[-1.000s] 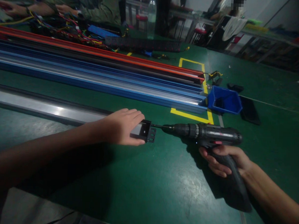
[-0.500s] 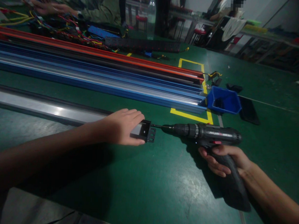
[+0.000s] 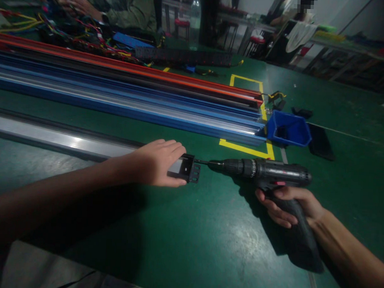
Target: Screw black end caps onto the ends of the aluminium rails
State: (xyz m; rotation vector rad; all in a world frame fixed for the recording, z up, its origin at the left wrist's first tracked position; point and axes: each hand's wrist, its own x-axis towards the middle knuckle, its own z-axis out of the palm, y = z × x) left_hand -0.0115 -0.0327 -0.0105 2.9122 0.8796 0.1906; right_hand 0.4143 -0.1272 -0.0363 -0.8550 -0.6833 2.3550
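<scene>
My left hand (image 3: 159, 163) is wrapped over the right end of a long silver and black metal profile (image 3: 74, 141) lying on the green table. A black end cap with a slotted tab (image 3: 195, 173) sits at that end, just beyond my fingers. My right hand (image 3: 284, 205) grips the handle of a black cordless drill (image 3: 267, 170), held level and pointing left. Its long bit (image 3: 201, 162) reaches the end cap's outer face. Whether a screw sits at the bit's tip is too small to tell.
Behind the profile lie blue metal profiles (image 3: 167, 117) and an orange one (image 3: 157, 73). A blue bin (image 3: 290, 129) stands at their right end by yellow tape (image 3: 245, 150). Farther back are tangled wires (image 3: 85, 35), a plastic bottle (image 3: 195, 21) and another person's hands (image 3: 79, 5).
The co-worker's hands across the table have shifted. My own hands, the drill and the profile hold almost the same position, the drill a touch farther right in view.
</scene>
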